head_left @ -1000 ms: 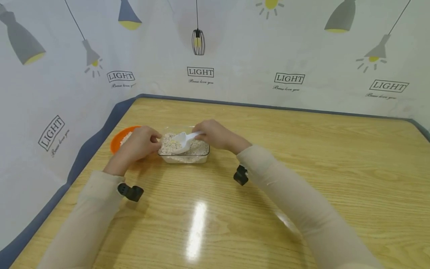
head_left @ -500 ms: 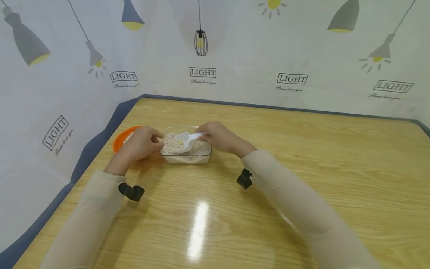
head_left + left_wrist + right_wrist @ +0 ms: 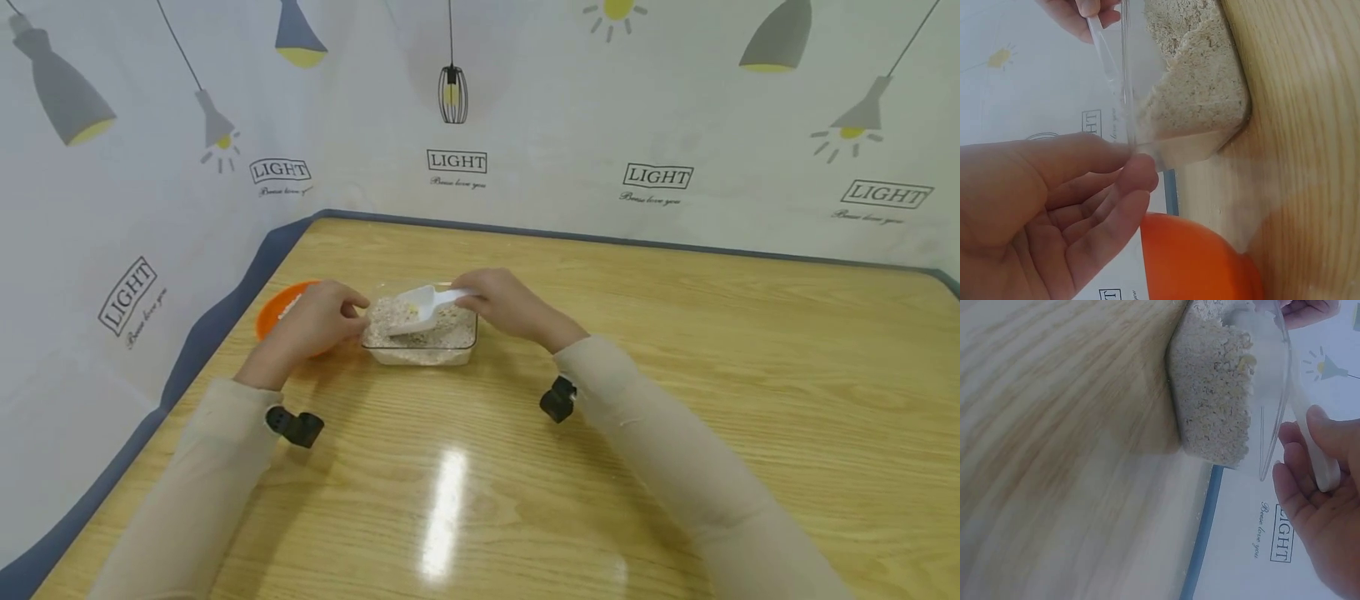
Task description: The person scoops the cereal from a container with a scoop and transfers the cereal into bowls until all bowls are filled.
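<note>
the right hand (image 3: 501,302) holds the handle of a white scoop (image 3: 426,310) between thumb and curled fingers; the scoop's mouth faces left, low among the pale flakes (image 3: 454,332) in a clear box (image 3: 420,357). the left hand (image 3: 318,318) pinches the box's left end at the rim with thumb and forefinger. an orange bowl (image 3: 272,315) sits on the table (image 3: 675,417) to the left of the box, partly hidden by that hand, with white bits inside.

the step looks like filling the scoop. a firm pinch should stop the box sliding as the scoop pushes left. a shallow push under the heap, then a levelled scoop, would likely spill least. the flakes look light and loose, so any overload is best shaken off above the box.
</note>
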Tool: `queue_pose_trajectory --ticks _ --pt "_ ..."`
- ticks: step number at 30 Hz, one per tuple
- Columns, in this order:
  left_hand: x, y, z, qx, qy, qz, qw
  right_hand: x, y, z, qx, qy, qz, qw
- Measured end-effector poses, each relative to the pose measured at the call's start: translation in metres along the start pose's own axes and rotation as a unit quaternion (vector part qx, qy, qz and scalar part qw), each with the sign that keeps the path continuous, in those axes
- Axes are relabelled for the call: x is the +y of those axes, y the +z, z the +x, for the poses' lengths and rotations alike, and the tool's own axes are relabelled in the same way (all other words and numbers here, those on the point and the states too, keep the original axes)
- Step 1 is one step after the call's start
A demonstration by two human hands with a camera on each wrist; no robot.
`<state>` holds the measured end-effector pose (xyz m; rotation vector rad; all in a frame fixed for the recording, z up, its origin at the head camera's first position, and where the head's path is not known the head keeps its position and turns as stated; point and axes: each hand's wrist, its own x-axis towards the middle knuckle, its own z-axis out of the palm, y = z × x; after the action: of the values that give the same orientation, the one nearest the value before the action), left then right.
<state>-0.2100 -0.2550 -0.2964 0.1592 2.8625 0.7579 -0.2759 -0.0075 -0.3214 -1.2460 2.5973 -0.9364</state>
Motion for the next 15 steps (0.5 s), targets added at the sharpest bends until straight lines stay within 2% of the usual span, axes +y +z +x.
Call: queue_pose_trajectory --ticks 8,15 --pt "0.0 -0.001 0.0 0.002 0.004 0.008 1.0 0.004 -0.006 -0.005 0.023 -0.008 0.014 1.0" --pt "-0.005 -0.003 -0.002 0.015 0.026 0.017 0.9994 0.006 -0.011 -0.008 0.059 -0.022 0.007 0.998"
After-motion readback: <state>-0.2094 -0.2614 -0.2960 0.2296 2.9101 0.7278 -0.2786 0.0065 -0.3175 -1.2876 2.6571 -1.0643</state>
